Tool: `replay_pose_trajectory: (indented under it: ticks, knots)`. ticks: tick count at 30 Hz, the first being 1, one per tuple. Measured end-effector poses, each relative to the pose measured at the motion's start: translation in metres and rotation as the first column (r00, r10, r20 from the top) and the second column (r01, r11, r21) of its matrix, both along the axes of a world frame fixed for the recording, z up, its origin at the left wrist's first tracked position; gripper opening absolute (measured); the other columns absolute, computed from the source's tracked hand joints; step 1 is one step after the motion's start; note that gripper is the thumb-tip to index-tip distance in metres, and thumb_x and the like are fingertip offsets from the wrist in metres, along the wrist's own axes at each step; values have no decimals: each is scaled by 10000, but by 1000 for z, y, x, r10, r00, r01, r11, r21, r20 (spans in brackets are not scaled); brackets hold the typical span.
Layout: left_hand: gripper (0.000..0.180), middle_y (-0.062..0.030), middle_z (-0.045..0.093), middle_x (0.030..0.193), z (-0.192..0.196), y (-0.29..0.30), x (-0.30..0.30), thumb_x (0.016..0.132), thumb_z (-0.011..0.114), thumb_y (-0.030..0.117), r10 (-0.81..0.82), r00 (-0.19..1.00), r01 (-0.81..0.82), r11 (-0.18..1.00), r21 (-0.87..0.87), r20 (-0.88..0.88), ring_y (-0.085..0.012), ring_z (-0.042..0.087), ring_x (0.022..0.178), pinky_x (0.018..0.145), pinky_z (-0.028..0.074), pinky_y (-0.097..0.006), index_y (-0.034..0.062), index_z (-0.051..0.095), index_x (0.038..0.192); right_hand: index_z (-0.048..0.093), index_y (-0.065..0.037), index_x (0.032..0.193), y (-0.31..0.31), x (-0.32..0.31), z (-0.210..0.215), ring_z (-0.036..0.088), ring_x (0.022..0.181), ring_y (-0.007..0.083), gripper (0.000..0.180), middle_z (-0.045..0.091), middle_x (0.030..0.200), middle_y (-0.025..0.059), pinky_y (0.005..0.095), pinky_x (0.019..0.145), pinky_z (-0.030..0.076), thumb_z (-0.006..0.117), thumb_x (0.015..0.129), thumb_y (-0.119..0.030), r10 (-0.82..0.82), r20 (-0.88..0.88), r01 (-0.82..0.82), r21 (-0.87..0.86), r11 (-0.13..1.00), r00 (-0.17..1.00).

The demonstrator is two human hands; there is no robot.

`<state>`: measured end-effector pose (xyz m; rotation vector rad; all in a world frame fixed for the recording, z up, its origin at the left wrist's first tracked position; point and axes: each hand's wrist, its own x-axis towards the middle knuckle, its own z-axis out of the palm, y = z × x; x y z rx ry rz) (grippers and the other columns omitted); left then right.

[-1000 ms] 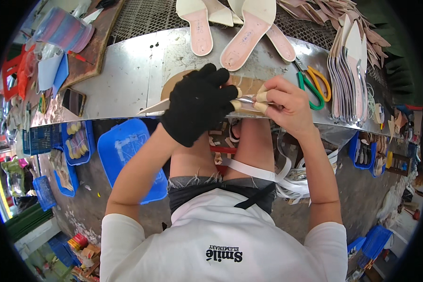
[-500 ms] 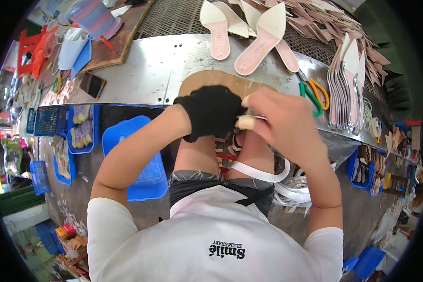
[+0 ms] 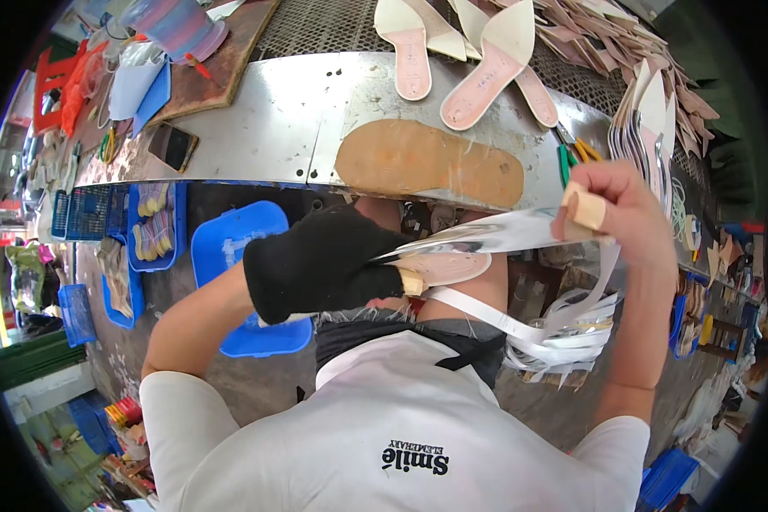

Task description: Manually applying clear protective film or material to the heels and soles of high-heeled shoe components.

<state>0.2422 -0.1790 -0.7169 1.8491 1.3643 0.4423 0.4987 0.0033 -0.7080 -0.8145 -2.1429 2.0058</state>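
Note:
My left hand (image 3: pixel 324 260), in a black glove with a tan wrap on the thumb, is closed on a pale pink insole (image 3: pixel 456 269). Only the insole's rounded heel end shows; the glove hides the rest. A glossy silvery strip (image 3: pixel 499 230) stretches from the glove across to my right hand (image 3: pixel 619 209), which pinches its far end. Tan wraps cover the thumb and a finger of this bare hand. From beside the insole a white band (image 3: pixel 486 314) runs over my thigh toward a pile of white strips (image 3: pixel 563 350).
A worn brown pad (image 3: pixel 427 158) lies at the metal bench's (image 3: pixel 256 119) front edge. Beyond it are several pink and white insoles (image 3: pixel 491 77). Scissors (image 3: pixel 567 158) and a row of insoles (image 3: pixel 648 128) stand right; a phone (image 3: pixel 173 148) and blue tub (image 3: pixel 239 230) are left.
My hands have moved apart, the left toward the left and down, the right outward to the right. The glossy strip now spans between them, and the insole and brown pad have come into view.

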Motion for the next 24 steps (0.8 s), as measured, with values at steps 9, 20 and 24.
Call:
replay_pose_trajectory:
  ticks: [9, 20, 24]
  knots:
    - [302, -31, 608, 635, -15, -7, -11, 903, 570, 288, 338, 778, -211, 935, -286, 530, -93, 574, 601, 570, 447, -259, 24, 644, 776, 563, -28, 840, -80, -24, -46, 579, 708, 51, 156, 624, 767, 13, 194, 652, 465, 682, 806, -123, -482, -322, 351, -388, 852, 815]
    - [310, -25, 591, 630, -14, 0, 8, 898, 596, 283, 654, 393, -651, 694, -308, 646, -65, 522, 595, 546, 430, -256, -2, 641, 786, 531, 6, 922, -127, -90, -44, 510, 635, 14, 165, 603, 772, 1, 152, 547, 385, 647, 858, -92, -573, -468, 629, -45, 776, 673]
    - [380, -43, 623, 754, -17, 6, 16, 893, 602, 394, 653, 159, -720, 590, -365, 741, -121, 601, 646, 582, 487, -274, 18, 623, 944, 549, 26, 825, -129, -100, -52, 447, 600, 30, 146, 526, 730, 8, 181, 506, 349, 676, 810, -45, -537, -448, 645, 125, 754, 715]
